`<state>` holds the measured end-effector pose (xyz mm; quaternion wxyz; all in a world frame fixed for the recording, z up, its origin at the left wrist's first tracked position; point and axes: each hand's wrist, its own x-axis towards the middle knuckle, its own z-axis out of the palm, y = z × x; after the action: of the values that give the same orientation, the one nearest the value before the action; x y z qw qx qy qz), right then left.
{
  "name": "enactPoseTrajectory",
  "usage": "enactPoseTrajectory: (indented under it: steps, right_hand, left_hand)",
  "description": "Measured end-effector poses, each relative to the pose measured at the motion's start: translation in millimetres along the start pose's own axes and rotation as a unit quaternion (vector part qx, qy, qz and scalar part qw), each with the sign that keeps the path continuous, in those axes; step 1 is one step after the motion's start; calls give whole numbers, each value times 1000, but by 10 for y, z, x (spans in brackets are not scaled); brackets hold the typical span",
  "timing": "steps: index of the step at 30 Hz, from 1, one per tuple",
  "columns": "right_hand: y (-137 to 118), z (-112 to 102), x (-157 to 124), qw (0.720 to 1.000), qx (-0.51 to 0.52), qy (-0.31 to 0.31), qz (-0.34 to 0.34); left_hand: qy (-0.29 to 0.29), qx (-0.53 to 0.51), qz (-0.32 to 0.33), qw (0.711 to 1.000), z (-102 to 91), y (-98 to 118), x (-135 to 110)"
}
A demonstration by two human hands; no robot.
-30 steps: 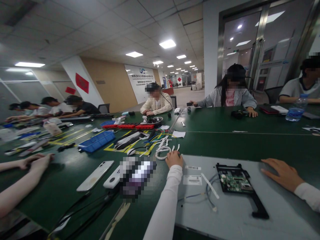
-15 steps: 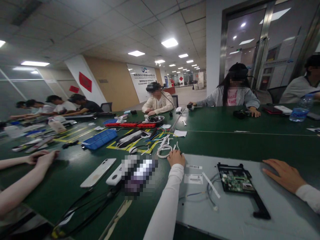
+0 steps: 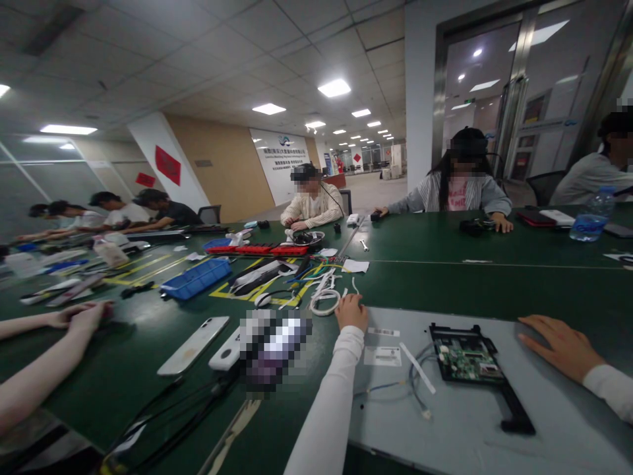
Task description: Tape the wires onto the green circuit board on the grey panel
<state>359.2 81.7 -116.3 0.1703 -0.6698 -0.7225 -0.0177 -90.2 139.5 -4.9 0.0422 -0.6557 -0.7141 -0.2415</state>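
Looked across a long green counter (image 3: 494, 284), then up to a white wall sign (image 3: 285, 165) beyond it; found a blue logo (image 3: 283, 141) above rows of Chinese characters, too small to read with confidence. Saw a large grey panel (image 3: 465, 425) lying flat on the near right part of the counter, between both hands. Judged the step in hand, from that placing alone, as steadying the panel at its sides; judged a next move to call for an even hold at both edges, with care for the loose parts on top. Noted a black plastic bracket (image 3: 509, 399) lying on the panel, right of its middle. Spotted a water bottle (image 3: 591, 218) farther back at the right, with no legible brand. Found the right hand (image 3: 564, 346) at the panel's right far edge, with fingers stretched out, loosely parted and wrapped around nothing; found the left hand (image 3: 352, 312) at the far left corner, with fingers curled, but could not tell whether around the edge. Made out a green circuit board (image 3: 467, 359) seated in the bracket, a thin cable (image 3: 418, 398) to its left, a larger white label (image 3: 383, 356) and a smaller label (image 3: 384, 332), both unreadable, and a narrow white strip (image 3: 418, 368) beside the cable.
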Motion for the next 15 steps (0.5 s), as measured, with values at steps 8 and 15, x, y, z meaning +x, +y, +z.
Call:
enactPoseTrajectory:
  steps: [8, 15]
  right_hand:
    - [-4, -10, 9, 1000, 2, 1, -4]
    - [-70, -58, 14, 1000, -8, 4, 1]
  left_hand:
    - [28, -52, 66, 996, 62, -7, 0]
    - [31, -223, 96, 970, -147, 272, 145]
